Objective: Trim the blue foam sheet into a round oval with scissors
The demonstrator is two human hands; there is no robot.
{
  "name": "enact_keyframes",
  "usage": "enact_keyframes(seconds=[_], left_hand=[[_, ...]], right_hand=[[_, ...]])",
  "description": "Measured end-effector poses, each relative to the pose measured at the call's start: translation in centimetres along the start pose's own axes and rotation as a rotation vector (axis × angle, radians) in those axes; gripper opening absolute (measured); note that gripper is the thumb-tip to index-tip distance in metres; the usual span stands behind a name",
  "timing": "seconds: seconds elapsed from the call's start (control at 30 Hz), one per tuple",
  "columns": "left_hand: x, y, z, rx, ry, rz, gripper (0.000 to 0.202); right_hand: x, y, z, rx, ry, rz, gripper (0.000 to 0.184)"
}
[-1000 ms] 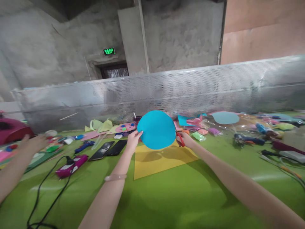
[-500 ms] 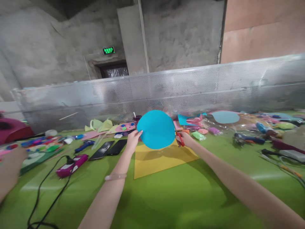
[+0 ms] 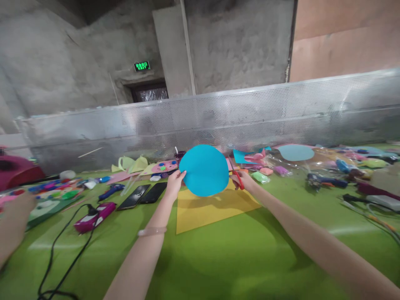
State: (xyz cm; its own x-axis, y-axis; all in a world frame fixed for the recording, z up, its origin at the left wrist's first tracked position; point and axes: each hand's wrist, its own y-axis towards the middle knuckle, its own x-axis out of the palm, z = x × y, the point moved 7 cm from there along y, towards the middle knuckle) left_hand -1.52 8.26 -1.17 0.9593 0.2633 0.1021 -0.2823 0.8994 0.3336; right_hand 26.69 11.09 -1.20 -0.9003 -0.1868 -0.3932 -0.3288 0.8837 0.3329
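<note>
Sign: I read "EXIT".
Left hand: fingers pinching blue disc.
Right hand: fingers gripping red-handled scissors.
Co-worker's arm: cropped, blurred.

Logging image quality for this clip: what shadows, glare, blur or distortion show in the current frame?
Head view: a soft shadow darkens the flat yellow sheet below the round blue disc; head view: pale glare streaks the glossy green tabletop at left and right; head view: another person's bare hand at the left edge is blurred, and wide-angle stretch shows at the sides.
</note>
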Motion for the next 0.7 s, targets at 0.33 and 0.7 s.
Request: enact_keyframes(seconds=[0.33,0.7], left_hand=[[-0.1,-0.1,0.3,0.021,0.034,0.0,0.048],[-0.2,-0.3,0.6,0.027,0.099,0.009,0.048]], right_hand=[[0.3,0.4,0.8,-0.005,0.023,-0.045,0.02],[0.7,-0.2,-0.4,-0.036,-0.013,-0.074,0.022]])
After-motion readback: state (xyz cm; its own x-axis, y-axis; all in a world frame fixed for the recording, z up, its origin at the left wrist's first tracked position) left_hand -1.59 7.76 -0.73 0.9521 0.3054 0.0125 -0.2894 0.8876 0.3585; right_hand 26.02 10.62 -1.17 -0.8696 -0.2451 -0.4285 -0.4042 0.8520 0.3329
